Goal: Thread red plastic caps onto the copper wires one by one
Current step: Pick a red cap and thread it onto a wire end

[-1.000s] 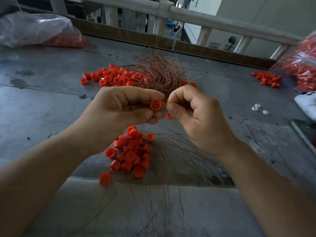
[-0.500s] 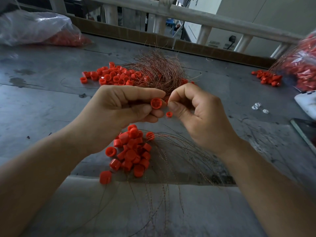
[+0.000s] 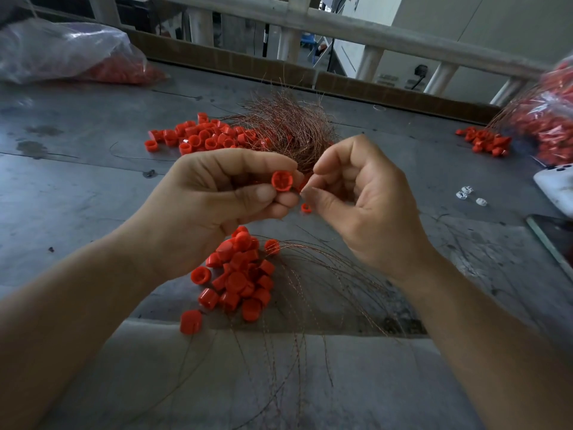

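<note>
**Inspector:** Left hand (image 3: 217, 206)?

**Assistant:** Raised over the middle of the table (image 3: 77, 187). Thumb and curled fingers pinch one red cap (image 3: 282, 180), its open end facing the camera.

**Inspector:** Right hand (image 3: 366, 206)?

**Assistant:** Just beside the cap. The thumb and forefinger are pressed tip to tip and the other fingers are curled. Any strand in the pinch is too fine to see, so I cannot tell what it holds. A red sliver shows behind the fingertips, mostly hidden. A small cap (image 3: 306, 208) sits below them, and I cannot tell whether it is hanging or lying.

**Inspector:** Stock?

**Assistant:** The near cap pile (image 3: 242, 274) lies under the hands, with loose copper wires (image 3: 310, 305) running over the table's front edge. The wire bundle (image 3: 288, 128) partly covers the far cap pile (image 3: 201, 136).

**Inspector:** Cut off?

**Assistant:** The left bag (image 3: 62, 54) at the far left corner, and the right bag (image 3: 552, 119), which is blurred. A white object (image 3: 555, 187) and a dark slab (image 3: 552, 240) at the right edge, neither identifiable.

**Inspector:** Writing?

**Assistant:** There are dark marks on the white object, too small to read.
</note>
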The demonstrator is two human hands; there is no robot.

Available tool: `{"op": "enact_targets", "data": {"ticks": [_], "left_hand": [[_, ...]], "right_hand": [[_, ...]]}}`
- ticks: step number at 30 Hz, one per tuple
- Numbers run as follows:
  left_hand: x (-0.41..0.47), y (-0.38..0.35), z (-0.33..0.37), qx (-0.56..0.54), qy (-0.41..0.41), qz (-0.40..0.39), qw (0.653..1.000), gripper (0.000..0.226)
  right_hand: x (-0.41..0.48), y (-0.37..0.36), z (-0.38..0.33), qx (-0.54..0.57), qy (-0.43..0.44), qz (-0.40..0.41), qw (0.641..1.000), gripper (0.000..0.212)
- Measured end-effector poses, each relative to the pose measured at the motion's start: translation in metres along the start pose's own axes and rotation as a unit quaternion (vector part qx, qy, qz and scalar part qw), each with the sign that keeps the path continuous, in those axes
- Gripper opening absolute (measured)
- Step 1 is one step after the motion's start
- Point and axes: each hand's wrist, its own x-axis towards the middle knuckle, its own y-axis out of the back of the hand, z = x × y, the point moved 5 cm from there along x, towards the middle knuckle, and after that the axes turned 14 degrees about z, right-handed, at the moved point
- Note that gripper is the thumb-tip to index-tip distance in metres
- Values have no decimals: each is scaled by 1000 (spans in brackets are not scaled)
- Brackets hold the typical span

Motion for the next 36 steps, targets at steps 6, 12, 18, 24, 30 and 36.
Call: {"op": "enact_targets", "data": {"ticks": [6, 12, 18, 24, 30, 36], "left_hand": [[-1, -7, -2, -37, 20, -20, 999, 32], [1, 3, -10, -27, 42, 0, 999, 38], [-2, 1, -10, -26, 69, -16, 997, 39], [-2, -2, -11, -60, 108, -2, 992, 28], [-3, -2, -11, -69, 126, 8, 990, 25], [-4, -4, -9, -71, 129, 15, 989, 25]], "right_hand": [[-5, -10, 6, -26, -1, -33, 999, 39], [9, 16, 5, -27, -8, 33, 999, 14], [20, 37, 23, -122, -105, 50, 986, 19], [19, 38, 50, -347, -108, -2, 931, 14], [17, 39, 71, -397, -148, -49, 905, 10], [15, 31, 74, -398, -159, -87, 899, 15]]}}
